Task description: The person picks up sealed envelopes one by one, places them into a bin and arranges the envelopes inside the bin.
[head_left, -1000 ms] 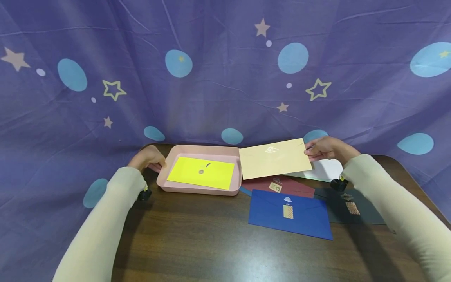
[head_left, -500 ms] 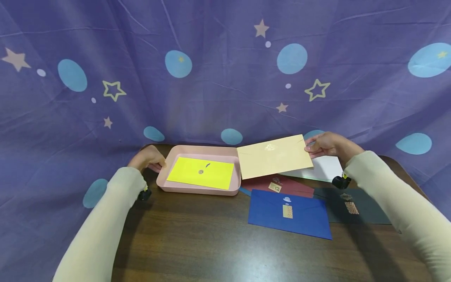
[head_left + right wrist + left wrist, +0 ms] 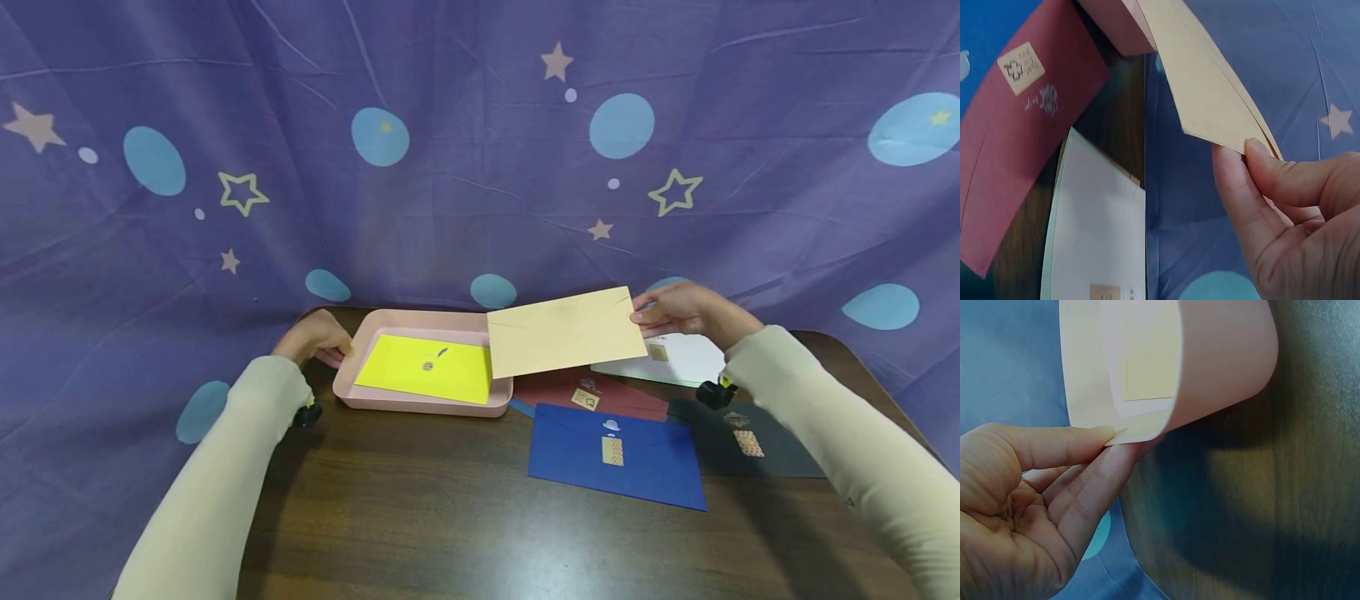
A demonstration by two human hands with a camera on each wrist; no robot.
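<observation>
- Tan paper envelope (image 3: 566, 332) – held up off the surface, tilted, its left end over the right end of the pink tray, w/ the far right corner in the right hand.
- Right hand (image 3: 678, 308) – thumb & fingers pinch that corner; wrist view shows the thumb (image 3: 1275, 175) on the top face, fingers underneath.
- Left hand (image 3: 313, 335) – at the left end of the pink rectangular plastic tray (image 3: 352, 387); thumb & fingertips pinch the rim there, seen close in the left wrist view (image 3: 1035, 487).
- Yellow paper envelope (image 3: 423, 368) – lies flat inside the tray, small seal near its middle.
- Dark brown wooden surface (image 3: 420, 508) – carries the tray & the rest.
- Dark red paper envelope (image 3: 600, 396) – flat on the surface, just right of the tray, partly under the blue one.
- Blue paper envelope (image 3: 615, 457) – nearest the person, gold sticker on the flap.
- Dark green paper envelope (image 3: 750, 446) – right of the blue one, edges overlapping.
- White paper envelope (image 3: 686, 360) – at the back, below the right hand.
- Purple cloth backdrop w/ stars & blue dots (image 3: 465, 167) – hangs behind the surface.
</observation>
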